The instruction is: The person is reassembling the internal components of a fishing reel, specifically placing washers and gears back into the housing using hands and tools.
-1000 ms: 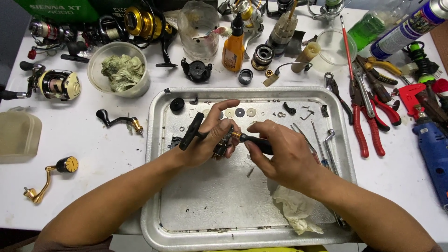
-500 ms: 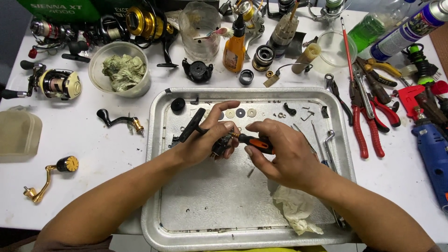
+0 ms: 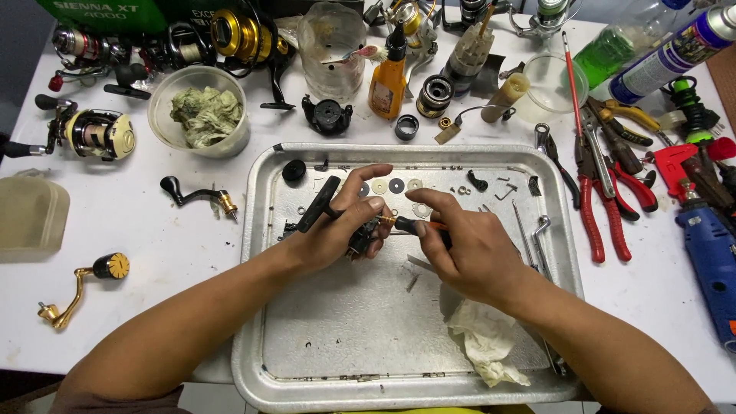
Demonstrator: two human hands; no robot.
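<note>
Over a metal tray (image 3: 307,337), my left hand (image 3: 341,230) grips a small dark fishing-reel part with a black handle (image 3: 318,204) sticking out up and left. My right hand (image 3: 464,245) holds a black and orange screwdriver (image 3: 418,225), its tip set against the part between my two hands. Small washers (image 3: 395,185) and screws lie on the tray just beyond my fingers. The part itself is mostly hidden by my left fingers.
A crumpled tissue (image 3: 483,345) lies in the tray's near right. Red-handled pliers (image 3: 602,207) and a blue rotary tool (image 3: 709,261) sit right of the tray. A bowl of rags (image 3: 203,115), reels (image 3: 92,132), an orange oil bottle (image 3: 389,77) and a gold handle (image 3: 80,287) stand around.
The screwdriver's tip has come in closer to the reel part, and my right fingers have shifted along its shaft. My left hand has stayed in place.
</note>
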